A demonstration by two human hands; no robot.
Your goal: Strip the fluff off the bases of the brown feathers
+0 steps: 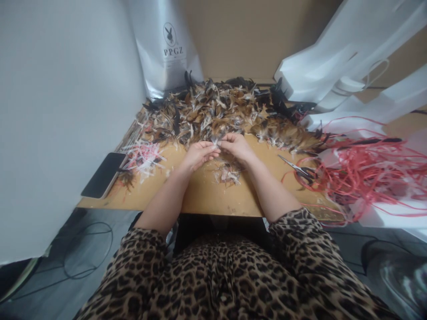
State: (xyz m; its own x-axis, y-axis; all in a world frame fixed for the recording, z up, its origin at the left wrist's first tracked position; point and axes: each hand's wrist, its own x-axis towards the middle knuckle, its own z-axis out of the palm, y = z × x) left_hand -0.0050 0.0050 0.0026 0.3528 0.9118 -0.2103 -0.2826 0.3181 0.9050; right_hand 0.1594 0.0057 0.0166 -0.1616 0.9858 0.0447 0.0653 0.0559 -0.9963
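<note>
Both hands meet over the middle of the wooden table [230, 202], in front of a large heap of brown and black feathers [207, 106]. My left hand [201, 154] pinches the pale base of a small feather [216, 143]. From the other side, my right hand [236, 146] grips the same feather with thumb and forefinger pressed together. Just below the hands lies a small pile of feather scraps [227, 173]. The fingertips hide part of the feather.
Scissors [298, 168] lie right of my hands, beside tangled red string [373, 173]. A phone [105, 175] rests at the left edge, near pink and white strips [145, 156]. Behind the feathers stand a silver bag [167, 58] and, at right, a white bottle [340, 92].
</note>
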